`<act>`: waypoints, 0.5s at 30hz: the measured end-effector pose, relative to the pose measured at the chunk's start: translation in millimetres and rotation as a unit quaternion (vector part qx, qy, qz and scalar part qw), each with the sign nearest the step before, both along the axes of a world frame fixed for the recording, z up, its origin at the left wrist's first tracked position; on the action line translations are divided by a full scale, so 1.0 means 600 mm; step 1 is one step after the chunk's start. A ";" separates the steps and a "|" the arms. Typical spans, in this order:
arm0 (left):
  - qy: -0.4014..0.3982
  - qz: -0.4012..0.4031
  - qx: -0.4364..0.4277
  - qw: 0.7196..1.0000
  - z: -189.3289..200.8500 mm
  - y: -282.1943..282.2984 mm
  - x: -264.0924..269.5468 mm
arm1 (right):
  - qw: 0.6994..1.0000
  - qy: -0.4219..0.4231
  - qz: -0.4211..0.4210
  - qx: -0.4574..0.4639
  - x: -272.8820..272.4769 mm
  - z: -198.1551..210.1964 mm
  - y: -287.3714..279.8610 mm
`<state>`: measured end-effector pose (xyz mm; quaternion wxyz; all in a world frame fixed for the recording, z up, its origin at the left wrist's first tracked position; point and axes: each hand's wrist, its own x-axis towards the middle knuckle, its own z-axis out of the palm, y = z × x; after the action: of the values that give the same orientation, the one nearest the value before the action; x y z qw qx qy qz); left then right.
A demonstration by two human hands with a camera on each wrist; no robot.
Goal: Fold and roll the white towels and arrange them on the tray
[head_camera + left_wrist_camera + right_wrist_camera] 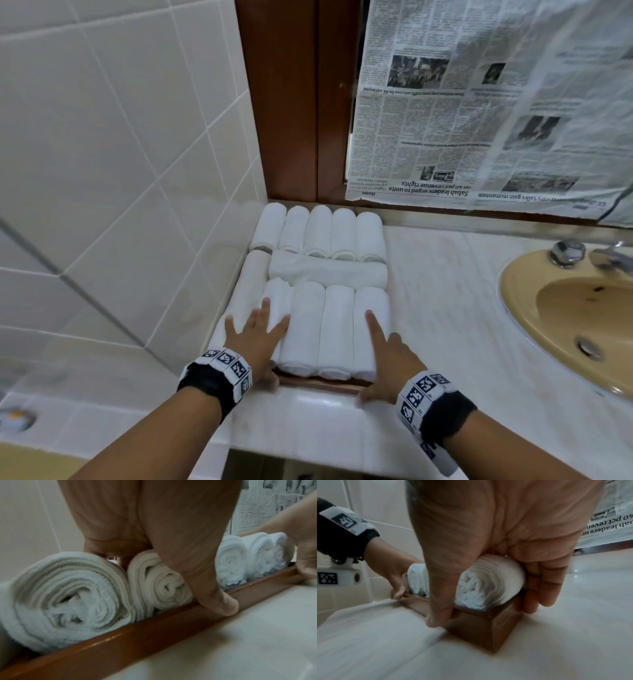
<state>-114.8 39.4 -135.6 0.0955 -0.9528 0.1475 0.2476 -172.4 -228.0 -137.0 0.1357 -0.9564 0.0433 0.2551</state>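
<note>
Left hand (255, 342): flat, fingers spread on the rolled towels (337, 329) at the tray (318, 383) near-left.
Right hand (390, 366): straight-fingered, bracing the tray's near-right corner, grasping nothing.

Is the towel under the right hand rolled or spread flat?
Rolled. The towel shows a spiral end above the tray wall, under the right hand.

A bathroom: white tiled wall (113, 144) at left, a beige sink (561, 325) with chrome tap (567, 253) at right, set in a pale tabletop (442, 291).
</note>
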 end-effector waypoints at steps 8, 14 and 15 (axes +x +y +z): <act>0.004 0.007 -0.003 1.000 0.008 -0.014 0.049 | 1.000 0.002 0.001 -0.007 0.044 0.014 -0.002; -0.015 0.020 -0.037 0.999 0.020 -0.009 0.041 | 0.996 -0.029 -0.039 0.077 0.021 0.006 -0.014; -0.025 0.020 -0.053 0.998 0.017 -0.003 0.027 | 0.992 -0.037 -0.049 0.107 0.010 -0.007 -0.021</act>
<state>-98.6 37.5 -125.2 0.0432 -0.9651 0.1389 0.2178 -166.5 -240.6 -141.0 0.2510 -0.9418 0.0571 0.2162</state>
